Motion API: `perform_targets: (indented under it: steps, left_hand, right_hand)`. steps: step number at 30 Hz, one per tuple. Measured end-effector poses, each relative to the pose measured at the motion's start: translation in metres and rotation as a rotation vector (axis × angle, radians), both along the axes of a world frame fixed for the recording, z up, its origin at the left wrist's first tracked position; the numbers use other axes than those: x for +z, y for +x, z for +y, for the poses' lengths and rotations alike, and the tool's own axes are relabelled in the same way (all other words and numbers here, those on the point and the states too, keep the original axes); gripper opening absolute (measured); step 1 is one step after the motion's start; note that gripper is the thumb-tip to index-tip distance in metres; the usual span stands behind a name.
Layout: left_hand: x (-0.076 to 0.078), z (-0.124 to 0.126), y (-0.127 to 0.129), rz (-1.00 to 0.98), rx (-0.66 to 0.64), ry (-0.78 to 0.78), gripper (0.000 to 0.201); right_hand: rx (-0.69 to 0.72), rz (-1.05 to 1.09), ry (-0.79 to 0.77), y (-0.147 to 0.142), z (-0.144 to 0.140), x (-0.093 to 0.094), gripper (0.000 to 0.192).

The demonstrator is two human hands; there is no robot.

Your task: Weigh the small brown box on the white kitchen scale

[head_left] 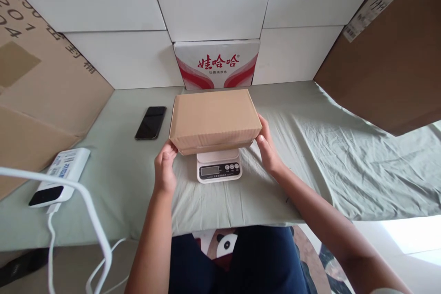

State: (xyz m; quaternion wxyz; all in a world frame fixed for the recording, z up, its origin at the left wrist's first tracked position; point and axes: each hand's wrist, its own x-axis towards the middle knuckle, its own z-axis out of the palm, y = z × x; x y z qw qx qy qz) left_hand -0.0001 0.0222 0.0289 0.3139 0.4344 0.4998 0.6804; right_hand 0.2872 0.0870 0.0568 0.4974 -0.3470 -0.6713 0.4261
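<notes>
Both arms are reaching forward — the left hand (164,167) and right hand (268,147) are gripping opposite ends of a cardboard box (214,119) sitting on a kitchen scale (219,166), hiding its platform — the display is proving unreadable.

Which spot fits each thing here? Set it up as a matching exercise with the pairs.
Things:
1. cardboard box
2. phone
3. power bank
4. kitchen scale

Places:
A. far left of the cloth, cable attached
B. under the box
C. between both hands, on the scale
D. flat on the cloth, left of the box

Pairs: 1-C, 2-D, 3-A, 4-B
</notes>
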Motion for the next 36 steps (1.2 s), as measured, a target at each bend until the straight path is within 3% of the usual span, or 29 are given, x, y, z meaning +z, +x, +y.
perform_targets:
  steps: [12, 17, 20, 24, 26, 29, 33, 36]
  left_hand:
    - [-0.003, 0.003, -0.003, -0.04, 0.003, -0.007, 0.083]
    - [0.001, 0.005, -0.002, -0.028, -0.035, 0.015, 0.078]
    - [0.014, 0.026, -0.007, -0.035, -0.038, 0.065, 0.078]
    - [0.025, 0.081, -0.013, -0.032, -0.066, 0.085, 0.079]
    - [0.02, 0.109, -0.014, -0.053, -0.071, 0.066, 0.082]
    - [0.0, 0.137, -0.013, -0.101, -0.06, 0.033, 0.088]
    - [-0.026, 0.148, -0.011, -0.136, -0.064, -0.009, 0.085]
    - [-0.034, 0.148, -0.008, -0.137, -0.075, -0.036, 0.082]
  right_hand:
    - [-0.016, 0.061, -0.015, -0.005, 0.003, -0.013, 0.072]
    - [-0.027, 0.135, 0.015, -0.009, 0.003, -0.005, 0.073]
    - [-0.033, 0.204, 0.033, -0.011, 0.016, 0.009, 0.069]
    - [-0.026, 0.261, 0.007, -0.022, 0.063, 0.021, 0.072]
    - [-0.063, 0.287, -0.005, -0.03, 0.09, 0.017, 0.074]
    - [-0.102, 0.274, 0.012, -0.039, 0.12, 0.001, 0.074]
    - [-0.112, 0.231, 0.003, -0.039, 0.132, -0.022, 0.072]
    - [-0.138, 0.214, -0.059, -0.038, 0.131, -0.033, 0.073]
